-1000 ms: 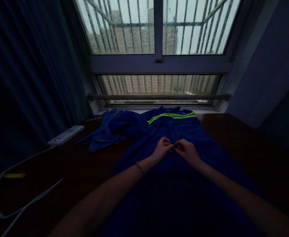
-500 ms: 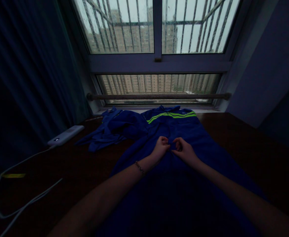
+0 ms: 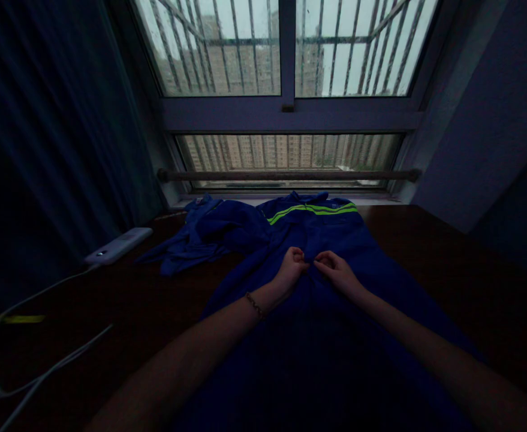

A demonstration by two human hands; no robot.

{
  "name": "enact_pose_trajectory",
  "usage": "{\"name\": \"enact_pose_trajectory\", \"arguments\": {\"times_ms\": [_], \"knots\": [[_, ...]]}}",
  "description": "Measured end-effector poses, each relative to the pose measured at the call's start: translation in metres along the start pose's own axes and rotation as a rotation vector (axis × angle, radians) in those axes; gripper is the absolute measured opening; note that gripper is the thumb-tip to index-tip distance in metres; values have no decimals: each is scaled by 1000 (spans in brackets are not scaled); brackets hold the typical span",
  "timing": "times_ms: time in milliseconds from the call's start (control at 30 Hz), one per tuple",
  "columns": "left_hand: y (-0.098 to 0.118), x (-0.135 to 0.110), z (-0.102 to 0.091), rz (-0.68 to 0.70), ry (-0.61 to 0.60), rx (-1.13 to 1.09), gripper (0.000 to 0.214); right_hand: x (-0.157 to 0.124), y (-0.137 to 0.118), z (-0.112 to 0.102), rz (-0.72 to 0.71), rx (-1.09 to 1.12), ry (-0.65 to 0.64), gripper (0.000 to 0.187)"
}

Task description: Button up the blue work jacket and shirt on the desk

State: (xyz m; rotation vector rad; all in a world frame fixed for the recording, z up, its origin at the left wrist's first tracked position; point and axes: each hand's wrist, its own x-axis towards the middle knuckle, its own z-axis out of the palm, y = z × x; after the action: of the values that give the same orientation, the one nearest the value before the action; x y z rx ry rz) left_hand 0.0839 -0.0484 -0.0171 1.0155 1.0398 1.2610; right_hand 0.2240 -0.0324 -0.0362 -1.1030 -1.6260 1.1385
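Observation:
A blue work garment [image 3: 344, 240] with bright yellow-green stripes across its chest lies spread out, its collar end toward the window. My left hand [image 3: 294, 264], with a bracelet on the wrist, is closed in a pinch on the cloth at the garment's middle front. Just to its right, my right hand [image 3: 335, 267] has thumb and forefinger drawn together at the same front line. The two sets of fingertips are a small gap apart. Whatever small part sits between the right fingertips is too dark to make out. Crumpled blue cloth [image 3: 218, 231] lies bunched at the left.
The garment rests on a dark wooden surface [image 3: 155, 312]. To the left are a white power strip [image 3: 119, 245], a white cable [image 3: 33, 384] and a yellow strip [image 3: 24, 319]. A horizontal rail [image 3: 290, 176] crosses the window, and a blue curtain [image 3: 65, 120] hangs left.
My right hand's fingers have closed from a wider curl into a tighter pinch and tilted flatter. The left hand has shifted only slightly; the garment lies as before.

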Motion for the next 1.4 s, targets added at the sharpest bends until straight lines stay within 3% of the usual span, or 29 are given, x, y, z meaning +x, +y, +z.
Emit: {"name": "enact_pose_trajectory", "arguments": {"times_ms": [233,567,700,867,1133,1400], "knots": [[-4,5,-4,39,-95,-24,37,-1,-1,0,41,28,36,27],[-8,10,-8,115,-204,204,36,-4,-4,-2,-15,-243,80,19],[-9,10,-6,135,-178,319,28,-7,-6,-2,-96,-387,93,15],[-9,12,-5,138,-153,348,30,-6,-5,-1,-94,-432,92,16],[-16,15,-6,167,-198,235,37,-6,-4,-1,-100,-470,83,14],[-21,17,-10,266,-77,543,25,-5,-2,-2,-114,-490,70,16]]}}
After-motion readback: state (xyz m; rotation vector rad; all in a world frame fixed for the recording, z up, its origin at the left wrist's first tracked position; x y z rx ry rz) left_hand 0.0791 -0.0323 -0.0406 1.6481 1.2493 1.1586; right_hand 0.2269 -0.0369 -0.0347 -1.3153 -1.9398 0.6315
